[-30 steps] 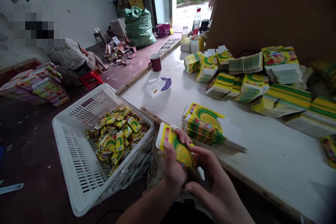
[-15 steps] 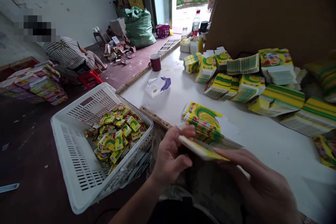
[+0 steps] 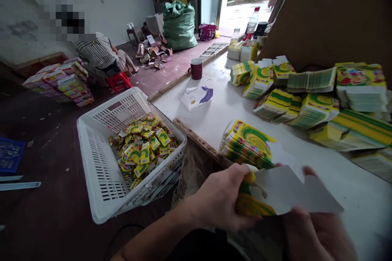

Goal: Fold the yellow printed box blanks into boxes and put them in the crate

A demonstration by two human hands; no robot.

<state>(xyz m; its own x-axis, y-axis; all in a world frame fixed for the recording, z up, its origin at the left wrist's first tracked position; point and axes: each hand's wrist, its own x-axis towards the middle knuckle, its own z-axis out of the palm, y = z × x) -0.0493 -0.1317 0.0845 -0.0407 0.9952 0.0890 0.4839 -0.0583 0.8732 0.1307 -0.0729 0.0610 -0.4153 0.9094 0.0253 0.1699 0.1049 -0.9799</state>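
A printed card box (image 3: 283, 191), yellow-green outside and pale inside, is held between my hands near the table's front edge, its pale flaps spread out to the right. My left hand (image 3: 220, 197) is closed on its left end. On its right part my right hand (image 3: 318, 228) is closed, somewhat blurred, with fingers on both sides of the card. Just beyond them a stack of flat yellow-green boxes (image 3: 248, 142) lies on the white table (image 3: 226, 108). To the left, a white basket (image 3: 98, 171) holds a heap of small yellow-green boxes (image 3: 145, 147).
More box stacks (image 3: 281, 104) line the table's back right. A maroon mug (image 3: 196, 69), a white-purple packet (image 3: 197, 97) and a bottle (image 3: 251, 23) stand or lie farther back. A person (image 3: 98, 51) sits at the left, beyond piled cartons (image 3: 65, 81).
The card box has turned and spread, now showing its pale inside. My left hand has closed on its left end. The whole view has shifted, with the surroundings moving right in the frame.
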